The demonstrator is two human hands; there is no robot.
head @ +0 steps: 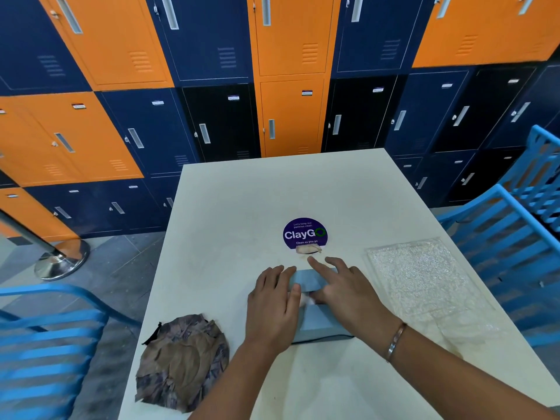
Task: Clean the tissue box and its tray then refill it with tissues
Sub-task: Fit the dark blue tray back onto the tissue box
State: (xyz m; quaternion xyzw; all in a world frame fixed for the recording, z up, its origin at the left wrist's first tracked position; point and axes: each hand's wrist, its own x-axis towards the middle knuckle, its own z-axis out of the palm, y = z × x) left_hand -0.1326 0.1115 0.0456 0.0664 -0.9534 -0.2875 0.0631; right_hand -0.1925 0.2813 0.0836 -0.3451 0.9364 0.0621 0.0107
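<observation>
On the near left of the bench: crumpled brown cloth, well apart from the work.

At centre, just beyond: light-blue tissue box, lying flat under both hands.
- Left hand: flat on the box top, fingers straight and close together.
- Right hand: pressing the far right of the top, fingers spread, forefinger extended.
- Thumbs: meeting at the slot against a white tissue tip. Pinching or pushing not determinable.

To the right, apart from the box: clear textured plastic piece. Tray or wrapper not determinable.

Farther out: round purple sticker, then lockers.

Probable faults from here:
- Tearing of the tissue tip under a pull against clamping palms.
- Loss of the tip inside the slot through too deep a push.
- Sliding of the box across the smooth bench under uneven pressure.
</observation>
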